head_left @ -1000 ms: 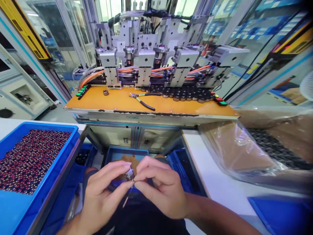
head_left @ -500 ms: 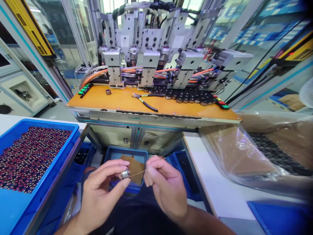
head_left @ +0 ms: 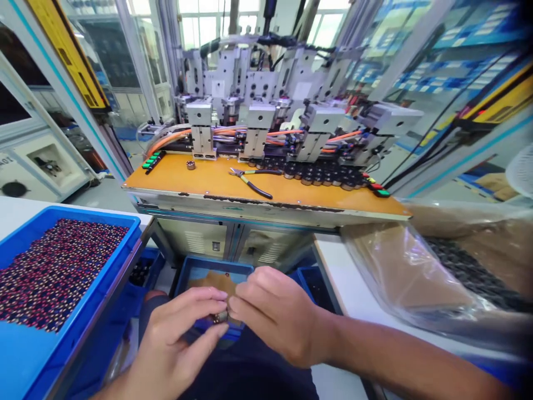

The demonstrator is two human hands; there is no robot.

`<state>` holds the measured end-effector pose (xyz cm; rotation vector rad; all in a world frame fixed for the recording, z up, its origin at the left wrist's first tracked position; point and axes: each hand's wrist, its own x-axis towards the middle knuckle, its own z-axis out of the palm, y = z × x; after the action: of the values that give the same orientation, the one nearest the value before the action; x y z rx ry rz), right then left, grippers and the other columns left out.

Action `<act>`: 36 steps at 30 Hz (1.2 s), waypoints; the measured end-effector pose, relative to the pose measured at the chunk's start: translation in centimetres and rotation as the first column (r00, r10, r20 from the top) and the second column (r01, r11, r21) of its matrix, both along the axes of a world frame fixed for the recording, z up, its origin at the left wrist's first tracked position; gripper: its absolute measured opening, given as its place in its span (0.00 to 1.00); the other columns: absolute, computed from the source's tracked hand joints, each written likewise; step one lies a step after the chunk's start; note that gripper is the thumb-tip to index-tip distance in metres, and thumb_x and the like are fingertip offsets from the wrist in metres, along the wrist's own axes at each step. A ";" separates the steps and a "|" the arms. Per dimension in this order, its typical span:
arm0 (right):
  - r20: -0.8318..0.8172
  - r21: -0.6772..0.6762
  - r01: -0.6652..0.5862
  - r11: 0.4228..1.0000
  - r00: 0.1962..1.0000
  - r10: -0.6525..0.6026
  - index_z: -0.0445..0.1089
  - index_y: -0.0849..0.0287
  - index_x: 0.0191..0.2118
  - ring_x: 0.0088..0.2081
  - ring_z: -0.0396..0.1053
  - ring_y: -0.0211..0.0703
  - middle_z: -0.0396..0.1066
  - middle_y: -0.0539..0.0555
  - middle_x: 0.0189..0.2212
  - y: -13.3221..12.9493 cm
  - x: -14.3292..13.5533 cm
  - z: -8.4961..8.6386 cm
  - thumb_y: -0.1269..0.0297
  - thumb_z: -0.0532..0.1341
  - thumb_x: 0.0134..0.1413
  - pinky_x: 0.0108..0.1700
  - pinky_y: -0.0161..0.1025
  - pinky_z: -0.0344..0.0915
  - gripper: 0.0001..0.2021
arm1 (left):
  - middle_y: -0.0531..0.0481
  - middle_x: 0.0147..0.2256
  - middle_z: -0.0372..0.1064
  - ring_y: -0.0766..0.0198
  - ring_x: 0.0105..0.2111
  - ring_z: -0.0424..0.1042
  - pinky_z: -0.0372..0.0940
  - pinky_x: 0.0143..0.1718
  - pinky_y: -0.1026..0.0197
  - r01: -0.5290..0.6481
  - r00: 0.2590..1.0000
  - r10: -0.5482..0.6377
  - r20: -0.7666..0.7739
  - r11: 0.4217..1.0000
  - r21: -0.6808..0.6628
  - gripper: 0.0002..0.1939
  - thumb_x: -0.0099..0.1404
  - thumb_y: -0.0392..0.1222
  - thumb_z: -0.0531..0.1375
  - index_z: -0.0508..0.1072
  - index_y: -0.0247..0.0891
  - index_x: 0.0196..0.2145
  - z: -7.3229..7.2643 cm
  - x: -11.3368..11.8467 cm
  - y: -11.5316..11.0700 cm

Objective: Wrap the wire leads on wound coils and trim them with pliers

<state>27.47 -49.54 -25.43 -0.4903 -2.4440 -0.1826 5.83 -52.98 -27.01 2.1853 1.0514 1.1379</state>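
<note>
My left hand (head_left: 179, 339) pinches a small round metal motor part (head_left: 220, 317) between thumb and fingers, in front of my lap. Close against its right side, my right hand (head_left: 278, 314) has its fingers curled and closed, fingertips at the part's upper edge. Whatever those right fingers pinch is hidden behind them; no wire shows now. Below and behind the hands lies a blue bin (head_left: 241, 268) with brown cardboard (head_left: 206, 282) inside.
Pliers (head_left: 252, 182) and a single round part (head_left: 190, 165) lie on the orange worktop (head_left: 166, 176), beside several dark parts (head_left: 320, 173) under the machine. A blue tray (head_left: 135, 222) of small coloured parts stands left. A plastic-lined box (head_left: 391, 250) sits right.
My right hand has moved left, up to the motor part, and turned so its back shows. The thin copper wire stretched between the hands is now out of sight. The view has tilted up slightly.
</note>
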 end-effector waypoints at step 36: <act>0.188 -0.279 0.485 0.829 0.874 -0.448 0.63 0.66 0.58 0.43 0.69 0.54 0.68 0.65 0.43 8.0 6.3 -1.2 0.74 0.57 0.51 0.44 0.47 0.70 0.26 | 0.53 0.47 0.78 0.64 0.47 0.78 0.74 0.46 0.66 -0.248 0.910 0.274 0.312 0.961 -0.121 0.17 0.61 0.28 0.65 0.80 0.49 0.43 -1.8 -3.3 -0.1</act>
<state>33.77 -41.57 -26.62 -1.2599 -2.4293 -0.0132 2.56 -53.06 -28.86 1.7500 1.2371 1.4881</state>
